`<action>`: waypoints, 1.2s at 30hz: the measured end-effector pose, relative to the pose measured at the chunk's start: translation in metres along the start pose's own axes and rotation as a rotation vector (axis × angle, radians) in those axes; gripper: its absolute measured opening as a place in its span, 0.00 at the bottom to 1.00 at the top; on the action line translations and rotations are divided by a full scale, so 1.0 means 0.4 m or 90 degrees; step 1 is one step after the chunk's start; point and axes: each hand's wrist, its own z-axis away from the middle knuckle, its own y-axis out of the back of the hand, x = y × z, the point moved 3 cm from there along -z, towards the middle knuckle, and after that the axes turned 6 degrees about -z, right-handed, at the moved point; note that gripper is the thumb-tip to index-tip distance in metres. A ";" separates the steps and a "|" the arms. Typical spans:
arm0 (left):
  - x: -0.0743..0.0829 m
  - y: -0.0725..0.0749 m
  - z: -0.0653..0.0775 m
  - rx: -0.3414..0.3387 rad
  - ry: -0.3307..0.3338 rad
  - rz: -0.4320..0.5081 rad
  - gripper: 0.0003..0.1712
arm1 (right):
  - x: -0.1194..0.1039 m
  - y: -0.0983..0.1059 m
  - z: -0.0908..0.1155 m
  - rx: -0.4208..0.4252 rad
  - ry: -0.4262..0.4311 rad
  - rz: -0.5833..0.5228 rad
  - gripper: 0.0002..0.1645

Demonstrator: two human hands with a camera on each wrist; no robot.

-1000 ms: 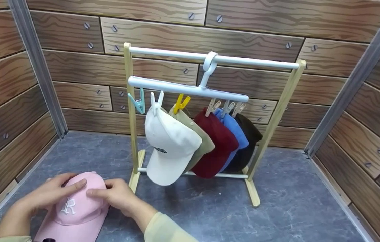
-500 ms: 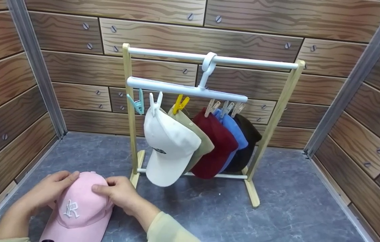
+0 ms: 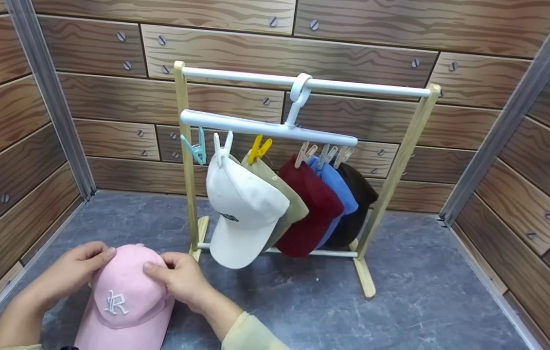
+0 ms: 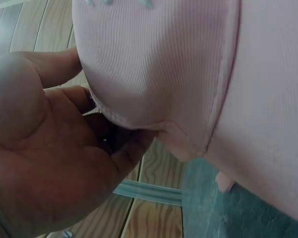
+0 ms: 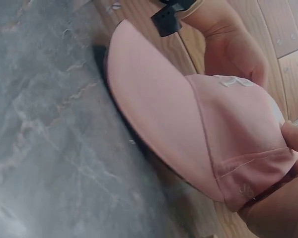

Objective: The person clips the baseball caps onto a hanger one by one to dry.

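A pink baseball cap (image 3: 131, 279) with a white embroidered R is held between both hands at the lower left of the head view, its brim toward the person. My left hand (image 3: 73, 270) grips the crown's left side, and the left wrist view shows its fingers (image 4: 131, 148) curled under the cap's edge. On the other side my right hand (image 3: 185, 282) pinches the crown, thumb outside, the other fingers partly hidden behind it. The right wrist view shows the brim (image 5: 154, 114) from the side, just over the grey surface; whether it touches cannot be told.
A wooden rack (image 3: 188, 184) stands mid-surface with a white hanger (image 3: 265, 127) on its top rail. Clips hold a white cap (image 3: 245, 209), a beige cap (image 3: 294, 201), a dark red cap (image 3: 311, 209), a blue cap (image 3: 340, 189) and a dark cap (image 3: 364, 189). A teal clip (image 3: 198, 148) hangs without a cap.
Both hands have shifted the pink cap a little to the right. The left thumb has slid off the crown's front toward its left edge. Caps on the rack hang as before.
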 end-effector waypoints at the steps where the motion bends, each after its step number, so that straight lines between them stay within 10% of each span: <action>1: 0.001 0.002 0.000 0.006 -0.006 0.004 0.21 | -0.005 0.002 0.001 -0.003 0.005 0.006 0.14; 24: 0.093 -0.001 0.018 0.202 -0.223 0.073 0.08 | -0.135 0.005 0.038 -0.036 0.246 0.223 0.14; 36: 0.140 -0.015 0.021 0.270 -0.256 0.136 0.08 | -0.199 0.012 0.063 -0.022 0.324 0.265 0.15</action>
